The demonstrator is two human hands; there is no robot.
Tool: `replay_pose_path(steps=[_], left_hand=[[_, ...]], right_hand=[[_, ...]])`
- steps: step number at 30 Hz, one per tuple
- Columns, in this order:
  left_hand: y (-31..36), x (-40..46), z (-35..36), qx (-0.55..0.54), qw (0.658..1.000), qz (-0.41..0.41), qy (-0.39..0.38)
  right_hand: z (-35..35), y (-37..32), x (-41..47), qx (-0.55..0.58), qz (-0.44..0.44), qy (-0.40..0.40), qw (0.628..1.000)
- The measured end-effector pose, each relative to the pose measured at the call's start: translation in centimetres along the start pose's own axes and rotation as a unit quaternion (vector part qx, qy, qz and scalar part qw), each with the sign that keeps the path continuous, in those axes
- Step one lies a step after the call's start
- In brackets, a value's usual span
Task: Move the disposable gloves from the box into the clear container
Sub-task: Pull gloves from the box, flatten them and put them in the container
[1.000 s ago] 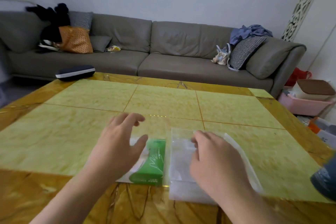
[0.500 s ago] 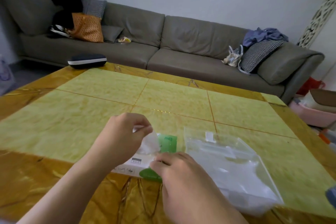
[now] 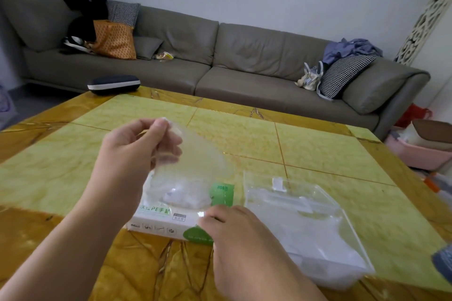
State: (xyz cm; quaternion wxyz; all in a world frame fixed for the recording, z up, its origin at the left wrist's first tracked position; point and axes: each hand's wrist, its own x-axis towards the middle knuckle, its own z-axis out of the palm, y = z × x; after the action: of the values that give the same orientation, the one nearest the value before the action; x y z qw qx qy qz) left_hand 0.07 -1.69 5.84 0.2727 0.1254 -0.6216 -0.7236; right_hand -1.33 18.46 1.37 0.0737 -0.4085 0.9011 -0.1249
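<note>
A white and green glove box (image 3: 159, 221) lies flat near the table's front edge. My left hand (image 3: 132, 151) is raised above it, pinching a thin clear disposable glove (image 3: 195, 164) whose lower end still trails into the box opening. My right hand (image 3: 234, 234) presses down on the box's right end, holding it in place. The clear container (image 3: 337, 225) sits just right of the box, open on top, with some clear plastic inside it.
The yellow-green tiled table (image 3: 318, 149) has a brown marble border. A dark glasses case (image 3: 113, 84) rests at its far left corner. Behind stands a grey sofa (image 3: 244, 61) with bags and cushions. A pink bin (image 3: 415, 151) is on the floor at right.
My left hand rose from the box opening, drawing a clear glove up and out. My right hand shifted from the container to the box's right end and stayed pressing there.
</note>
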Motion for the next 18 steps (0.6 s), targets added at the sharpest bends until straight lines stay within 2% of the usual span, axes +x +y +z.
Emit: replay_pose_path(steps=[2,5,7,9,11,13,14,16,18], left_hand=[[0.2,-0.3,0.3,-0.037,0.999,-0.018,-0.021],[0.3,-0.9,0.8,-0.091,0.994,-0.043,-0.048],[0.5,-1.2,1.0,-0.115,0.99,-0.055,-0.064],[0.7,-1.5,1.2,-0.133,0.985,-0.066,-0.082],[0.7,-1.9,1.6,-0.127,0.983,-0.073,-0.11],[0.6,-2.6,2.2,-0.095,0.981,-0.076,-0.149],[0.5,-3.0,2.7,-0.078,0.979,-0.075,-0.173],[0.5,-3.7,3.3,-0.031,0.973,-0.066,-0.217],[0.3,-4.2,3.7,0.021,0.969,-0.058,-0.24]], right_hand=[[-0.5,0.0,-0.4,0.044,0.026,0.042,0.998],[-1.6,0.7,-0.9,0.112,0.074,0.156,0.979],[-2.5,2.4,-1.2,0.189,0.125,0.272,0.935],[-3.6,4.1,-1.3,0.298,0.165,0.338,0.877],[-4.9,4.8,-1.5,0.485,0.148,0.31,0.805],[-5.9,4.6,-2.0,0.674,0.109,0.181,0.708],[-6.3,4.4,-2.3,0.715,0.097,0.121,0.682],[-6.7,4.0,-2.6,0.72,0.084,0.068,0.686],[-6.7,4.0,-2.5,0.679,0.104,0.106,0.719]])
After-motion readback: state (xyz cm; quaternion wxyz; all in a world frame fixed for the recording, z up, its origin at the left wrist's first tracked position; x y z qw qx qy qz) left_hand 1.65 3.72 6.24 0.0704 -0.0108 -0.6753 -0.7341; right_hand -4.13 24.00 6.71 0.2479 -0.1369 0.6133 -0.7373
